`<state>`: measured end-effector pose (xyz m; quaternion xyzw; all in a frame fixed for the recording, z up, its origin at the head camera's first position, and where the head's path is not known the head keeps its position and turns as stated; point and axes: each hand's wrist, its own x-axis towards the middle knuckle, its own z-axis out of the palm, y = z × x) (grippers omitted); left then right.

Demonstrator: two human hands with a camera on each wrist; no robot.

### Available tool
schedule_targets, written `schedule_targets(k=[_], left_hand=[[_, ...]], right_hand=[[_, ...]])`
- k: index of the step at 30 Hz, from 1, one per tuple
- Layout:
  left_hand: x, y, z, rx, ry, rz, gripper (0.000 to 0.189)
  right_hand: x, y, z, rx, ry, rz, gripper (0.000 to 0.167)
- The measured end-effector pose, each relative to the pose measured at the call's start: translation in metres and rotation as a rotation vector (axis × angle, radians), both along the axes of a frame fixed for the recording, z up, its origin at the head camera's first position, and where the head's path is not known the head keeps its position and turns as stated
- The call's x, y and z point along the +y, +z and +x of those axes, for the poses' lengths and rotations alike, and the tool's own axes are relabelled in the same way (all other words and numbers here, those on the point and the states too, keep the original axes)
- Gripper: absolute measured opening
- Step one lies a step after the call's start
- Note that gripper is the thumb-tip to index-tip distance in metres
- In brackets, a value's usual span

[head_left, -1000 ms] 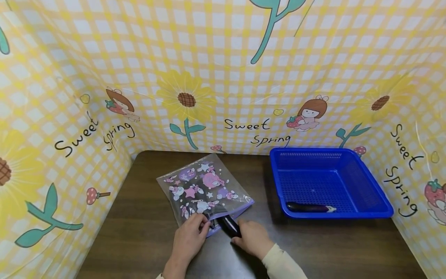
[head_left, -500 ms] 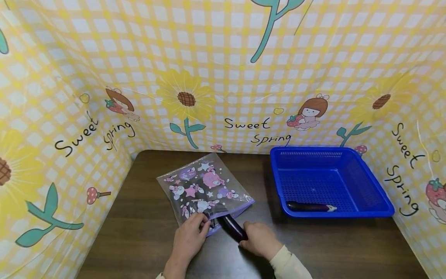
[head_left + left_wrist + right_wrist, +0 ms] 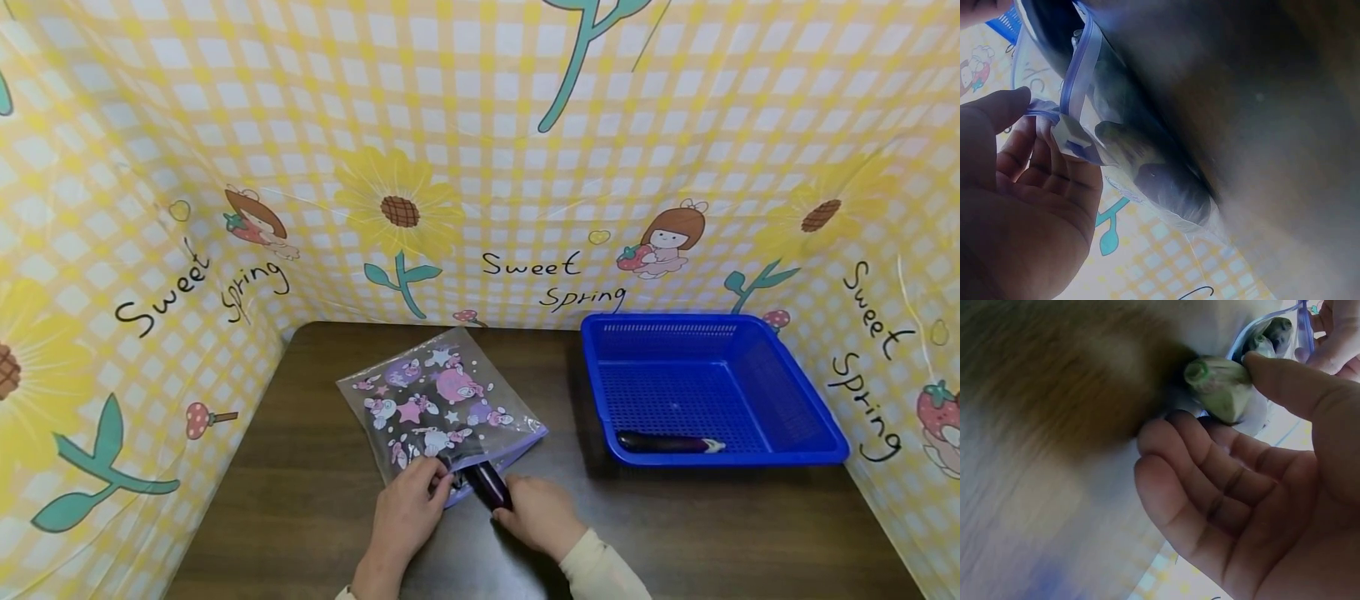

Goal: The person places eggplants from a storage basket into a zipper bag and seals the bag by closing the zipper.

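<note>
My left hand (image 3: 408,504) pinches the purple zip rim of a clear printed zip bag (image 3: 420,400) between thumb and fingers. The bag lies flat with its mouth towards me. My right hand (image 3: 542,517) grips a dark purple eggplant (image 3: 487,486) near its stem end, and its other end is inside the bag mouth. In the right wrist view, the thumb presses the pale green stem cap (image 3: 1219,390). Behind it, stem ends of other eggplants (image 3: 1279,334) show inside the bag. Dark shapes (image 3: 1172,194) also show through the film in the left wrist view.
A blue plastic basket (image 3: 836,450) stands at the right of the brown table (image 3: 255,500), with one more eggplant (image 3: 667,443) along its near side. Yellow checked cloth (image 3: 465,183) closes off the back and both sides.
My right hand draws back to the right with the eggplant, then comes forward and left, pushing it further into the bag. The left hand and bag stay put.
</note>
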<state>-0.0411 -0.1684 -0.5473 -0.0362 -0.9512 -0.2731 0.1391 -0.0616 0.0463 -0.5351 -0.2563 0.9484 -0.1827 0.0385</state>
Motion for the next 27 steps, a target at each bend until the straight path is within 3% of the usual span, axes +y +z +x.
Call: schedule_targets(k=[13, 20, 27], left_hand=[[-0.001, 0.000, 0.000, 0.001, -0.001, 0.025, 0.018], [-0.002, 0.001, 0.000, 0.013, 0.000, 0.031, 0.018], [-0.002, -0.001, 0.001, 0.005, -0.011, 0.038, 0.017]], right_hand=[[-0.013, -0.002, -0.004, -0.009, -0.044, -0.030, 0.037], [-0.006, -0.003, -0.003, -0.035, -0.007, -0.068, 0.033], [-0.002, -0.002, -0.001, -0.050, 0.033, -0.019, 0.031]])
